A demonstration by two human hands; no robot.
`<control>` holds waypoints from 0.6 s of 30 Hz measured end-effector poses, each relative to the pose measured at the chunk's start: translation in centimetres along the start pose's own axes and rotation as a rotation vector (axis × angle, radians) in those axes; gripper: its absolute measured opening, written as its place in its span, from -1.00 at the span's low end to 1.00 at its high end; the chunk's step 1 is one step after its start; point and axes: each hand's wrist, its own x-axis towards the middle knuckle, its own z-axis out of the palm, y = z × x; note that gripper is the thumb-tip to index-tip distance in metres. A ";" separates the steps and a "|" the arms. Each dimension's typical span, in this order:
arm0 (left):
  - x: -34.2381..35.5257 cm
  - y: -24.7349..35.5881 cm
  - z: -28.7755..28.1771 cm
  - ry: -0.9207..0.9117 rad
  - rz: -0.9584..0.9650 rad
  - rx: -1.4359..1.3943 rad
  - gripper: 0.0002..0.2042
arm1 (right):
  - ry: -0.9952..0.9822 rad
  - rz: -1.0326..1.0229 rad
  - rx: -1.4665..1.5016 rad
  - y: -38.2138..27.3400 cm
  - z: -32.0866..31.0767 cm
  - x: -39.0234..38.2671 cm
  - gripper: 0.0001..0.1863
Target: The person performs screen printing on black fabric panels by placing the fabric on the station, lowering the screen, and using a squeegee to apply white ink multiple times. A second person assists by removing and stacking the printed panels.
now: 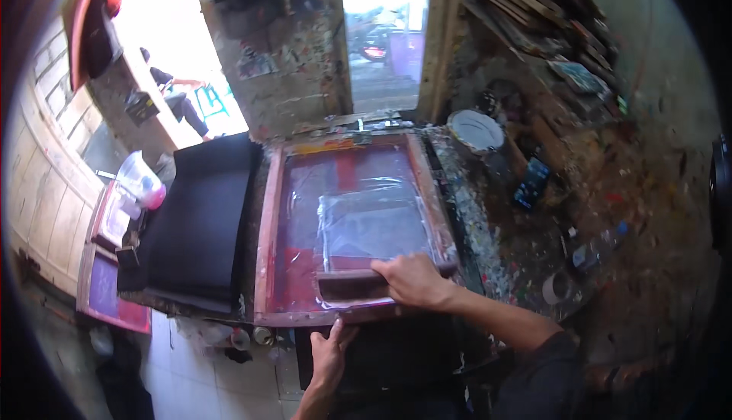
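Observation:
My right hand is closed on a long dark squeegee lying across the lower part of a printing screen. The screen has a worn wooden frame and translucent mesh with red patches and a pale rectangular area. My left hand is at the frame's front edge, thumb raised against it, other fingers curled and partly hidden. Left of the screen lies a stack of black sheets.
Right: white bucket, phone, bottle, tape roll, piled boards on a paint-spattered bench. Left: pink-bottomed jug, other screens. Behind, a seated person shows through the left opening.

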 end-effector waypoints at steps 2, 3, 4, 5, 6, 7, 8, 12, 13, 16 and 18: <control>-0.2 -0.1 -0.1 0.054 -0.025 0.018 -0.63 | 0.022 -0.040 -0.065 -1.4 2.2 -0.4 -0.87; -0.4 -0.2 0.0 0.066 -0.016 0.026 -0.63 | 0.120 -0.092 -0.138 -1.6 3.9 -0.5 -0.84; -0.3 -0.2 0.2 0.065 -0.006 0.034 -0.62 | 0.119 -0.110 -0.145 -0.6 4.4 0.9 -0.84; -0.4 0.0 0.2 0.020 0.000 0.058 -0.62 | 0.232 -0.119 -0.290 0.7 5.1 2.8 -0.88; -0.1 -0.1 -0.4 -0.016 -0.001 0.090 -0.60 | 0.349 -0.128 -0.418 2.0 6.1 4.8 -0.92; 0.0 -0.1 -0.2 -0.028 -0.002 0.106 -0.59 | 0.403 -0.135 -0.482 4.6 5.8 7.6 -0.92; 0.0 -0.1 -0.2 -0.037 -0.007 0.130 -0.59 | 0.371 -0.112 -0.402 6.9 5.1 10.4 -0.92; 0.9 0.9 -1.5 -0.126 -0.171 0.214 -0.57 | 0.449 -0.089 -0.369 10.7 6.0 13.7 -0.92; 0.8 1.4 -1.2 -0.101 -0.212 0.282 -0.56 | 0.359 -0.090 -0.328 10.2 6.1 13.0 -0.90; 1.1 1.5 -1.8 -0.014 -0.260 0.315 -0.54 | -0.160 -0.084 -0.078 6.7 2.8 11.0 -0.82; 1.5 1.8 -1.5 -0.106 -0.276 0.290 -0.49 | -0.358 -0.152 0.024 6.5 2.2 10.4 -0.77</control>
